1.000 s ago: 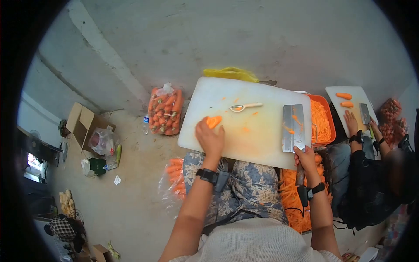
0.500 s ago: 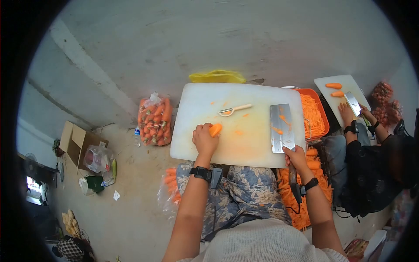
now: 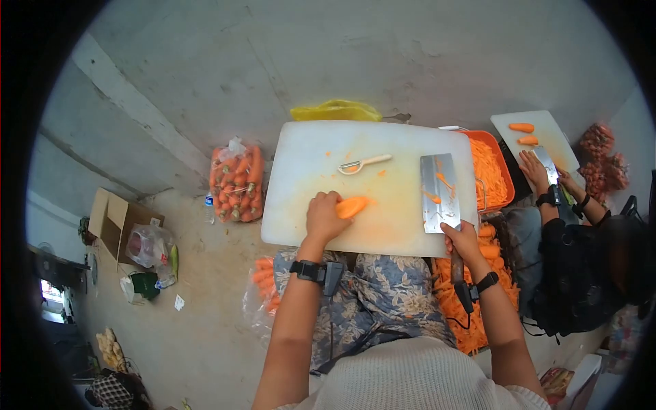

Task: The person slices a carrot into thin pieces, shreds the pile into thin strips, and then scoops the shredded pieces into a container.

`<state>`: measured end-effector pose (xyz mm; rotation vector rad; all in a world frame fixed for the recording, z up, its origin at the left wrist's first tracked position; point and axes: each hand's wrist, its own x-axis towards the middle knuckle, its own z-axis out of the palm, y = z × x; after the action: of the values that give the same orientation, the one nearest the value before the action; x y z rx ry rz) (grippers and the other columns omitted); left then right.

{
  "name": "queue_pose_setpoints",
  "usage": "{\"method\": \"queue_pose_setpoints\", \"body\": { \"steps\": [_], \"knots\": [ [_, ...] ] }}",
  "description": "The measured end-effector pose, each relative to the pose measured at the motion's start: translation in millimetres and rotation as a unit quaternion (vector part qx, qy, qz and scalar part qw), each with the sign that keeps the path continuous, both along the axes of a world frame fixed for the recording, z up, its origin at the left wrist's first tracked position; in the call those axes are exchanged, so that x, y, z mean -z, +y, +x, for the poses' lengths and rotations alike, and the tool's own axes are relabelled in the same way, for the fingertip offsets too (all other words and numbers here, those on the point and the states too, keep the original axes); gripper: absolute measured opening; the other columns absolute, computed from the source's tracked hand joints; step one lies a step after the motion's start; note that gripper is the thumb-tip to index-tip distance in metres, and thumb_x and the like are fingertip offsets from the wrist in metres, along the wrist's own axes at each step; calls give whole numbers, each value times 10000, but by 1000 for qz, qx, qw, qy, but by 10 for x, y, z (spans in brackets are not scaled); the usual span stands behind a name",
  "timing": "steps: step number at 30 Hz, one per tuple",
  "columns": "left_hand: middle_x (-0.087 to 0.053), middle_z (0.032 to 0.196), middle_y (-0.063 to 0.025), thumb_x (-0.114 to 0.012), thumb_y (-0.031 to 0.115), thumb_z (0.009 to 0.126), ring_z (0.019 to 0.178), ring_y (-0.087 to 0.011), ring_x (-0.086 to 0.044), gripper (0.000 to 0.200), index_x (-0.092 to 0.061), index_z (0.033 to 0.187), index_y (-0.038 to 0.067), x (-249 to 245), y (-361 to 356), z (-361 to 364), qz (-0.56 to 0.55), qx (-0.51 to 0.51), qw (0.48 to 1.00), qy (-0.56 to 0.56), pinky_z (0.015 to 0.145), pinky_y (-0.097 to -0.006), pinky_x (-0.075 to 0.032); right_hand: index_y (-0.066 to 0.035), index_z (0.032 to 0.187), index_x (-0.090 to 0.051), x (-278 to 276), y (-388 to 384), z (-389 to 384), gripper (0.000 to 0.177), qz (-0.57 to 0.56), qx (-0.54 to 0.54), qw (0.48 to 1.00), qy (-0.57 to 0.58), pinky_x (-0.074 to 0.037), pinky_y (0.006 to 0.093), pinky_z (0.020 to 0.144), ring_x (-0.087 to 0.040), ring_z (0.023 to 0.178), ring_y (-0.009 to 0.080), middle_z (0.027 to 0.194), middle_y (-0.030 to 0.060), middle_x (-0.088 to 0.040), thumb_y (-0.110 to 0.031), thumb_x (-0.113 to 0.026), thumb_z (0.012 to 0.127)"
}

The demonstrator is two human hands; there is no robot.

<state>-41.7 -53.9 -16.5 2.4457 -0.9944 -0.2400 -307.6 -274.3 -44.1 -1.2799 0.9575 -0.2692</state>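
My left hand (image 3: 324, 217) presses a peeled carrot piece (image 3: 352, 206) flat on the white cutting board (image 3: 301, 178), which rests across my lap. My right hand (image 3: 462, 239) grips the handle of a wide cleaver (image 3: 438, 192); its blade lies flat on the board's right side with orange scraps stuck to it. A peeler (image 3: 362, 162) lies on the board beyond the carrot, apart from both hands.
An orange crate of carrot strips (image 3: 490, 172) stands right of the board. A bag of carrots (image 3: 236, 183) sits on the floor to the left, a yellow bag (image 3: 335, 110) behind the board. A person in black (image 3: 581, 266) cuts carrots on another board (image 3: 540, 133) at right.
My left hand has slid the carrot piece rightward toward the board's middle and turned it lengthwise. The cleaver in my right hand stays flat in about the same place.
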Motion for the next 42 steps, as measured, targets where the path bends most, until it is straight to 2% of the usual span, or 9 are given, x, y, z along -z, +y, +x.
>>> {"method": "queue_pose_setpoints", "body": {
  "steps": [7, 11, 14, 20, 22, 23, 25, 28, 42],
  "knots": [
    [-574, 996, -107, -824, 146, 595, 980, -318, -543, 437, -638, 989, 108, 11, -398, -751, -56, 173, 983, 19, 843, -418, -466, -29, 809, -521, -26, 22, 7, 241, -18, 0, 1000, 5, -400, 257, 368, -472, 396, 94, 564, 17, -534, -190, -688, 875],
    [-577, 1033, -94, -830, 142, 601, 1005, -306, -538, 472, -644, 1032, 99, 62, -374, -839, -82, 147, 985, 36, 851, -417, -464, -6, 857, -547, 23, 7, -22, 261, -24, -12, 1000, -11, -408, 258, 378, -491, 395, 115, 578, 42, -556, -208, -713, 855],
    [-598, 1017, -94, -822, 151, 619, 1007, -310, -545, 461, -659, 1045, 82, 47, -278, -936, -191, 133, 972, 20, 880, -403, -455, -3, 863, -550, 1, 3, -26, 272, -31, -22, 999, -9, -417, 262, 384, -505, 405, 120, 585, 49, -565, -218, -716, 854],
    [-636, 944, -112, -724, 73, 717, 943, -314, -579, 251, -683, 962, 36, 253, -223, -1054, -285, 129, 950, -22, 845, -408, -473, 4, 861, -557, -282, 46, 27, 285, -78, -36, 996, -3, -423, 267, 382, -510, 405, 116, 583, 53, -566, -229, -719, 851],
    [-641, 947, -109, -715, 66, 724, 929, -313, -589, 235, -680, 954, 32, 331, -215, -1044, -298, 158, 939, -65, 823, -412, -481, -4, 875, -581, -531, 60, 20, 260, -247, -113, 957, 99, -464, 335, 436, -566, 448, 207, 600, 101, -591, -231, -702, 844],
    [-641, 947, -109, -715, 66, 724, 929, -313, -589, 235, -680, 954, 32, 354, -207, -1041, -297, 158, 939, -63, 823, -412, -481, -4, 875, -581, -600, 79, -5, 260, -246, -113, 957, 101, -464, 335, 436, -566, 448, 207, 600, 101, -591, -231, -702, 844],
    [-641, 947, -103, -715, 63, 717, 923, -313, -593, 227, -681, 939, 32, 345, -217, -1043, -298, 166, 937, -73, 821, -415, -483, -32, 889, -610, -696, 98, -56, 207, -539, -238, 799, 117, -501, 422, 550, -614, 573, 329, 655, 161, -618, -227, -659, 842],
    [-640, 942, -98, -687, 52, 736, 924, -303, -597, 199, -683, 935, 37, 302, -219, -1058, -289, 173, 938, -82, 815, -409, -487, -54, 889, -624, -714, 278, -78, 175, -539, -290, 772, 172, -497, 472, 645, -612, 691, 400, 702, 188, -630, -224, -625, 845],
    [-642, 919, -50, -636, 58, 766, 909, -260, -596, 217, -703, 971, 83, 331, -289, -1172, -278, 145, 942, -121, 774, -377, -497, -41, 855, -659, -889, 456, 63, 220, -555, -307, 756, 162, -494, 467, 610, -626, 660, 372, 703, 179, -640, -250, -595, 877]
  ]
}}
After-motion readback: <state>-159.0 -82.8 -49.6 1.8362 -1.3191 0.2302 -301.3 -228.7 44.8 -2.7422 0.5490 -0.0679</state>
